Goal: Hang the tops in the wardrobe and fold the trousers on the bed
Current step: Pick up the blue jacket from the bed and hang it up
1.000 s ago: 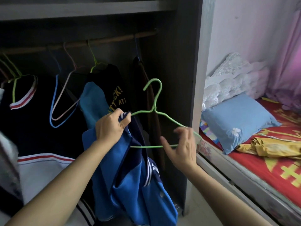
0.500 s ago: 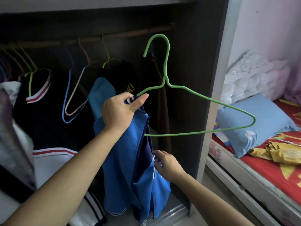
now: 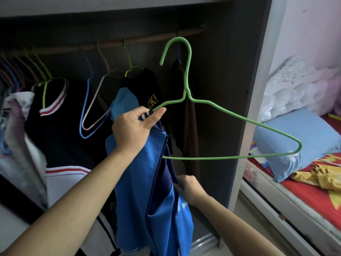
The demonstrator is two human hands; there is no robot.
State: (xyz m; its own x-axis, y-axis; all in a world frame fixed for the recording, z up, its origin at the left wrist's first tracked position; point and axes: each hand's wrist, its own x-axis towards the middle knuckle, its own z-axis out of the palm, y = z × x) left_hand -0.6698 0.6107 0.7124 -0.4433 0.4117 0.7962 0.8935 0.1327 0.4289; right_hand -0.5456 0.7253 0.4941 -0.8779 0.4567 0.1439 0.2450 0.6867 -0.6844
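At the open wardrobe (image 3: 221, 80), my left hand (image 3: 132, 130) pinches the blue zip-up jacket (image 3: 136, 191) by its striped collar against the green wire hanger (image 3: 230, 115); my right hand (image 3: 188, 187) grips the front edge lower down. Next I'd spread that opening and slip the free hanger shoulder inside.

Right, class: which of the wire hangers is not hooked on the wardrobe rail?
The big green hanger gripped in the left hand with the collar of the blue jacket. Its hook is free; the others hang from the rail.
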